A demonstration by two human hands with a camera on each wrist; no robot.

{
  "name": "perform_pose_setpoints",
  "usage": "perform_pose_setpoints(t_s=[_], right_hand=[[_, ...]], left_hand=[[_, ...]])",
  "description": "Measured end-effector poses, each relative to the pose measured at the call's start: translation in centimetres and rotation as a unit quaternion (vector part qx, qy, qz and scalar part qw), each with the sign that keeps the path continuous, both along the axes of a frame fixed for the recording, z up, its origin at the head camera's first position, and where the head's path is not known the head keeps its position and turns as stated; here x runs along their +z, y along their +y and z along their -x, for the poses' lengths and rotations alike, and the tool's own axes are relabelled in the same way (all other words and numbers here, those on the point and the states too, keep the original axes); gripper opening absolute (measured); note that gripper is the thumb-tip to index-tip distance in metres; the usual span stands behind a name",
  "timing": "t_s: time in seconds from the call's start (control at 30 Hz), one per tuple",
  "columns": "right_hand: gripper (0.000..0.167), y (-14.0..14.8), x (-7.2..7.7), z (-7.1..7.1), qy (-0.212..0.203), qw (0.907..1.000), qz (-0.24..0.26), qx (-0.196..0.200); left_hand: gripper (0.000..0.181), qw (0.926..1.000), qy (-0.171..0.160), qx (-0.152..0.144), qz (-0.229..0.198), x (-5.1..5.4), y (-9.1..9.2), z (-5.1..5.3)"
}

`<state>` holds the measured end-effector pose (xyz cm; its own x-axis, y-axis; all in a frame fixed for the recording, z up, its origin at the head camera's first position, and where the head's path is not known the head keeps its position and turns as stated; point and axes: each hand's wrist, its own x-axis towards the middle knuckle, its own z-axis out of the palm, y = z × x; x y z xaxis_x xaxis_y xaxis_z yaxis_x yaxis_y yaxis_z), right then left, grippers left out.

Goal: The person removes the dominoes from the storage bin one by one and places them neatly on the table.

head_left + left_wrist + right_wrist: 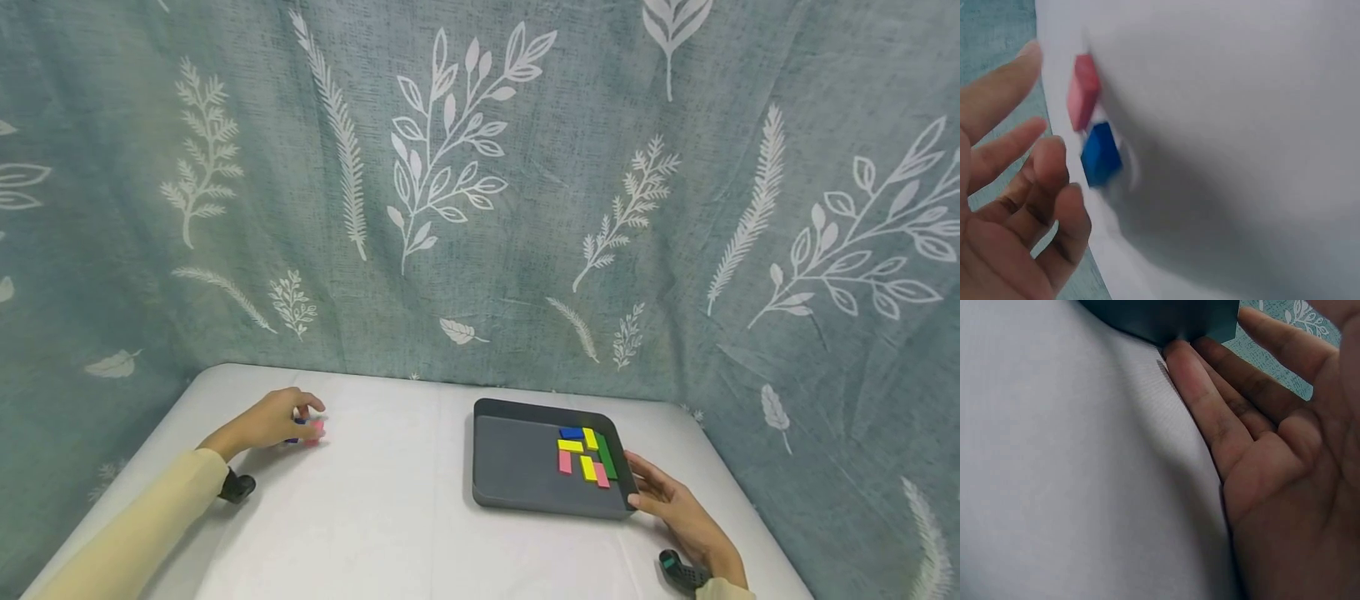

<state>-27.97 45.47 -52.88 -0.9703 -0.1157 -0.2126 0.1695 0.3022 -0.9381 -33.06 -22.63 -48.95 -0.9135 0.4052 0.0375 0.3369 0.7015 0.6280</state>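
At the table's left side my left hand (273,418) hovers over a pink block (314,432) and a blue block (294,432), with its fingers loosely bent. In the left wrist view the pink block (1084,92) and the blue block (1101,155) lie close together on the white cloth, apart from the thumb and fingertips. My right hand (678,508) rests against the right outer side and near corner of a dark grey tray (517,497). Its fingers are fairly straight and touch the tray wall (1147,322) from outside.
Inside the tray's right part lie several flat blocks: yellow (570,447), pink (565,462), blue (572,433) and green (607,457). White cloth (375,500) covers the table. A leaf-patterned curtain (480,208) hangs behind and along both sides.
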Motion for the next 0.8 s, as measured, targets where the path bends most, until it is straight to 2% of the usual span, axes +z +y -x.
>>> perform_pose_setpoints(t_s=[0.13,0.27,0.37,0.5,0.8], right_hand=[[0.08,0.1,-0.1,0.0,-0.002,1.0,-0.001,0.002],[0.08,0.2,-0.1,-0.1,0.0,1.0,-0.005,0.006],[0.081,0.3,-0.1,-0.1,0.002,0.9999,-0.01,0.005],[0.082,0.2,-0.1,-0.1,0.005,0.9999,-0.016,0.003],[0.082,0.2,-0.3,-0.1,0.008,0.9999,-0.011,0.002]], left_hand=[[0.04,0.9997,0.004,0.006,-0.022,0.5,1.4,0.4],[0.039,0.9993,0.017,-0.004,-0.034,0.9,3.5,1.0],[0.037,0.9981,0.025,-0.024,-0.05,1.4,5.3,1.6],[0.032,0.9967,0.027,-0.037,-0.067,1.8,7.6,2.2],[0.029,0.9918,0.02,-0.078,-0.099,2.7,13.0,2.7]])
